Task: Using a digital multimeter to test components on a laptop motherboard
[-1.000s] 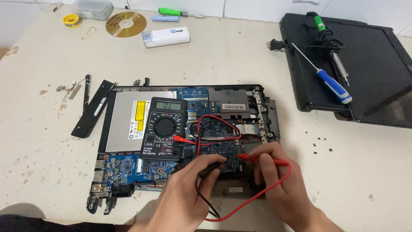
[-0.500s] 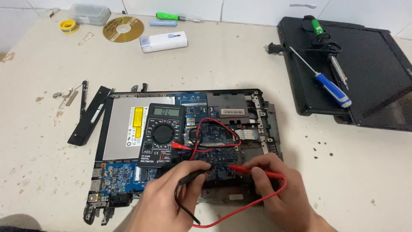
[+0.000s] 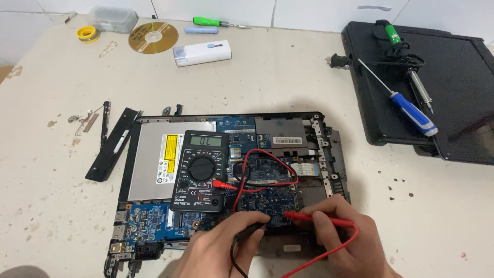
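An opened laptop base (image 3: 319,154) lies on the table with its blue circuit board (image 3: 154,221) and silver optical drive (image 3: 152,164) exposed. A black multimeter (image 3: 201,171) rests on top of it, red and black leads trailing from its lower edge. My left hand (image 3: 221,247) holds the black probe (image 3: 254,222) with its tip on the board. My right hand (image 3: 345,237) holds the red probe (image 3: 319,220), tip pointing left onto the same patch of board. The two tips sit close together.
A detached black laptop lid (image 3: 453,77) at the right carries a blue-handled screwdriver (image 3: 411,113) and a soldering iron (image 3: 406,56). At the back lie a disc (image 3: 153,38), a white box (image 3: 201,53), a green screwdriver (image 3: 218,22) and solder (image 3: 86,34). Black plastic strips (image 3: 113,144) lie left.
The view has tilted so the laptop sits a little higher in frame. Both hands keep the probes on the board, with the tips shifted slightly.
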